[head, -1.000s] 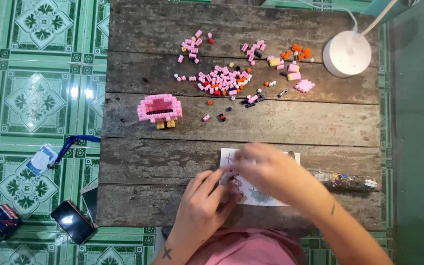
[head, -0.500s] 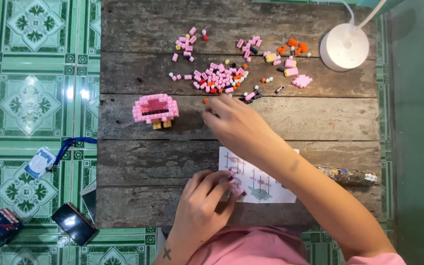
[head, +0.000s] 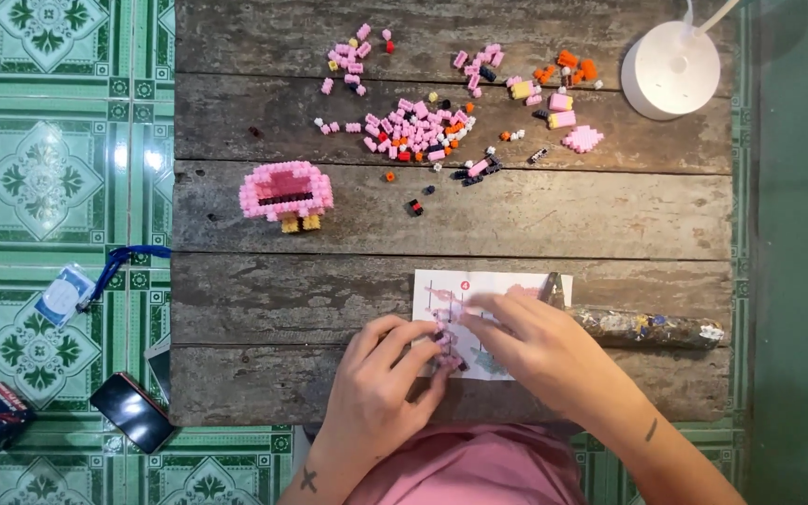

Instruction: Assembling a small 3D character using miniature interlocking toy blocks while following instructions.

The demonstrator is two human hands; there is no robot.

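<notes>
Hands both low-centre on weathered grey plank table (head: 236, 309), meeting over one white printed instruction sheet (head: 516, 285). Left hand (head: 381, 374) w/ fingers (head: 423, 344) curled, pinching small pink brick cluster (head: 445, 348) against sheet. Right hand (head: 540, 341) w/ fingertips drawn together on same cluster from other side; grip partly hidden, so exact clamp hard to tell. One pink block-built figure w/ dark band and two yellow feet (head: 287, 194) upright at table left, well apart from hands. Loose tiny bricks, mostly pink plus some orange, black, yellow (head: 418, 126), scattered in approx. three patches along far edge; too many/small to count. One round white lamp base (head: 673, 70) at far right corner. One paint-flecked tube (head: 647, 327) just beside right hand. On green patterned tile floor: one dark phone (head: 133, 411), one badge on blue lanyard (head: 67, 292).
</notes>
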